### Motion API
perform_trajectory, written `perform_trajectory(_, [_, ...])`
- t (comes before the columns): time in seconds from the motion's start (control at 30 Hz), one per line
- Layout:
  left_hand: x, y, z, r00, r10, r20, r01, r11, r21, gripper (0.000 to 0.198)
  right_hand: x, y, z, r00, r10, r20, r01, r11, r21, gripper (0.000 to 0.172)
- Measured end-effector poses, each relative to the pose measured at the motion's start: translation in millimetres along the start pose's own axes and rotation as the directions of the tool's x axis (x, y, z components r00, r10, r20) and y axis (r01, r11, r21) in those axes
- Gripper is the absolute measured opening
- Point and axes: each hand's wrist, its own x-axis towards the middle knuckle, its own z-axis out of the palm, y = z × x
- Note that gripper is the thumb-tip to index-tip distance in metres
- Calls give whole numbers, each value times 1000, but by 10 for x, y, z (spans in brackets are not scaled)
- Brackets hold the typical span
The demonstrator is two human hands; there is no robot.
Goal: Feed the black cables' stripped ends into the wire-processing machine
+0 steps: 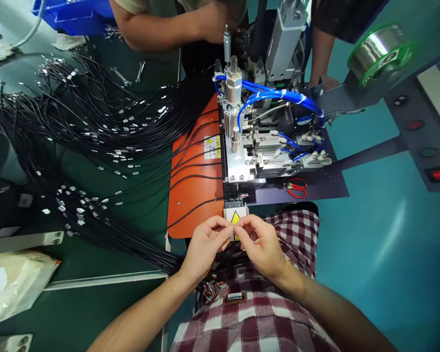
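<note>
In front of the machine's near end, my left hand [205,247] and my right hand [262,247] meet with thumbs and fingertips pinched together. Whatever lies between the fingertips is too small or hidden to make out. Just behind them is a white block with a yellow warning triangle [235,216]. A black cable [196,208] runs over the orange plate [185,195] to the machine's near end, its stripped tip [244,195] showing. Several more black cables cross the plate into the machine [238,161]. Coloured wire ends [211,289] of a cable bundle lie by my lap.
Piles of black cables with metal connectors [124,122] cover the green table at left. Red-handled snips [296,188] lie right of the machine. A solder spool [379,51] hangs at upper right. A co-worker's arm [168,32] is across the machine. A plastic bag [17,283] lies at lower left.
</note>
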Motion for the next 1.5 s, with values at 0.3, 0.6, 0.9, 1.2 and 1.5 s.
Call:
perform_trajectory(0.3, [230,9,-357,815,554,172,-332,201,922,39,-197,106,-163,997,3,75,-7,998,60,15])
perform_trajectory(0.6, [309,-196,-362,797,564,216,-175,-126,976,49,-338,225,-153,995,2,96,-4,1000,17,14])
perform_trajectory(0.9, [252,-196,-268,790,592,160,-125,-99,987,50,-438,229,-173,995,25,94,-25,1000,0,16])
perform_trajectory(1.2, [282,-212,-314,808,570,148,-130,-73,989,51,-460,286,-155,996,44,72,-45,999,15,15])
perform_trajectory(1.5, [654,383,-554,768,579,274,-404,105,909,32,-397,272,-174,996,48,76,-57,990,126,16])
